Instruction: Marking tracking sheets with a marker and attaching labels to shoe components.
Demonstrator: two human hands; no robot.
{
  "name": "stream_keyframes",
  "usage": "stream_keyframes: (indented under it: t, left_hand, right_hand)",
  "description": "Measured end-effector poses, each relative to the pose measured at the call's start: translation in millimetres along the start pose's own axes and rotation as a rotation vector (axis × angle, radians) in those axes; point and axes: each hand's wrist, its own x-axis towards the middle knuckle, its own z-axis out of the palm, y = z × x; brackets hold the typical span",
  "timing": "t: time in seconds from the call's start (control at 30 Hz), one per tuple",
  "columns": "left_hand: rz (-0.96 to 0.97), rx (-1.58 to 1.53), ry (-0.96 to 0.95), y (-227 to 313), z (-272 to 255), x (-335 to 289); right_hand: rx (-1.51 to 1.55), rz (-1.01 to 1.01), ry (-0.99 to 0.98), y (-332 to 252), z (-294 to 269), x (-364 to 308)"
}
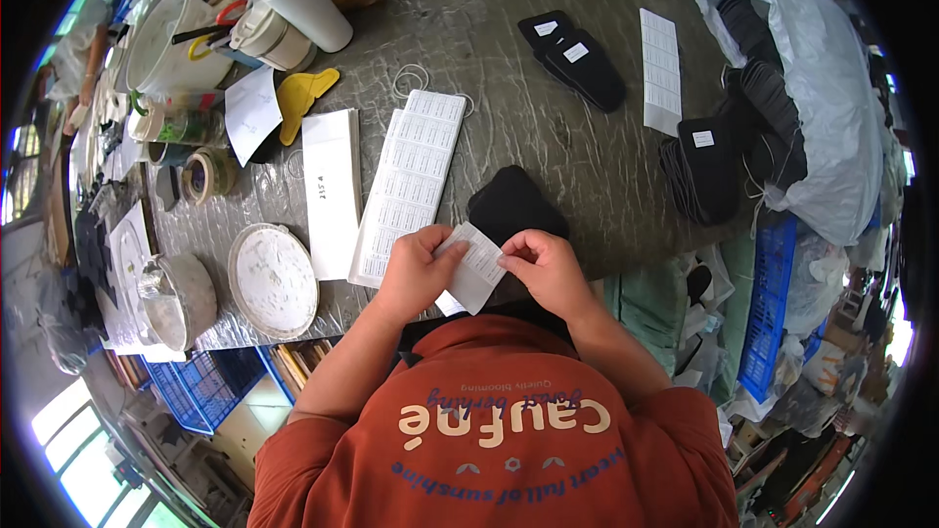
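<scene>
A small sheet of white printed labels [476,277] is held low over the table's near edge. My left hand [416,269] pinches its left side between thumb and fingers. With thumb and forefinger closed, my right hand [544,270] grips its upper right edge; whether a single label is lifted there is too small to tell. Just beyond both hands lies a black, insole-shaped piece [514,200]. Long sheets of printed labels [416,171] are stacked left of it. Farther off, black pieces bearing small white labels [584,68] overlap one another.
At right, a white plastic bag [831,127] spills black pieces beside a labelled black stack [706,171]. A label strip [660,68] lies nearby. Leftward are a white paper stack [333,196], a round lid [274,281], a yellow tool [303,103] and a tumbler [300,2].
</scene>
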Motion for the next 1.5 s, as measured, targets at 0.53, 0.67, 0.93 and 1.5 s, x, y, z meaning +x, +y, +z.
stream_keyframes:
  t: [0.53, 0.67, 0.93, 1.5]
  left_hand:
    - [0.553, 0.663, -0.159, 0, 25, 6]
    - [0.591, 0.666, -0.222, 8, 24, 5]
    - [0.696, 0.737, -0.184, -6, 34, 7]
    - [0.652, 0.759, -0.212, -5, 33, 13]
  right_hand:
    - [-0.135, -0.182, 0.353, 12, -26, 33]
    - [-0.167, -0.16, 0.309, 7, -28, 38]
    - [-0.282, -0.281, 0.35, 12, -12, 52]
    - [-0.338, -0.31, 0.412, 24, -7, 56]
